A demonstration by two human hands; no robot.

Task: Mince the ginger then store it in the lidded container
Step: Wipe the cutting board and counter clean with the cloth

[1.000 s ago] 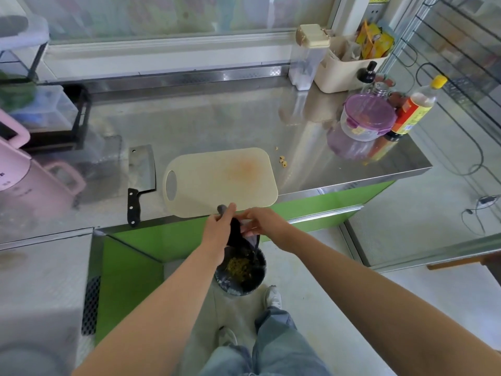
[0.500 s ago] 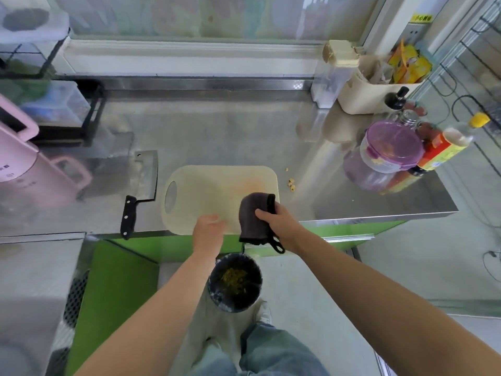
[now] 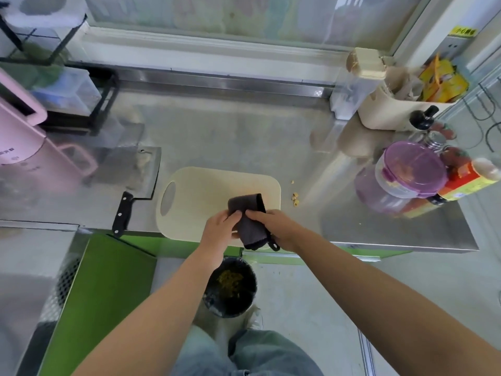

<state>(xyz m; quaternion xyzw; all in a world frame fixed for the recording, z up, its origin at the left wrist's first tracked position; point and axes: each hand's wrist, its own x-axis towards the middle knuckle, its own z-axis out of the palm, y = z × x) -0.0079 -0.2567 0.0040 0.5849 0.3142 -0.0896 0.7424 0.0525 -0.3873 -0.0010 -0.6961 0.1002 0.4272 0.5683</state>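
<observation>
— Where's the ginger?
— In the lidded container [image 3: 412, 169], far right of the cutting board [image 3: 206, 196] on the worktop [image 3: 244, 131]; light, take it by its sides.
— Your hands?
— Both hands, left [image 3: 221, 226] and right [image 3: 273, 222], pinch a soft dark cloth [image 3: 248, 221] over the board.

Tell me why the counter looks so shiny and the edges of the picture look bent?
Head view: the steel counter acts like a mirror, throwing pale glare and reflecting the purple lidded container and pink appliance; the wide lens bows the window ledge and stretches both arms; the bottles at far right are smeared, while the dark cloth and cutting board stay fairly sharp.
</observation>
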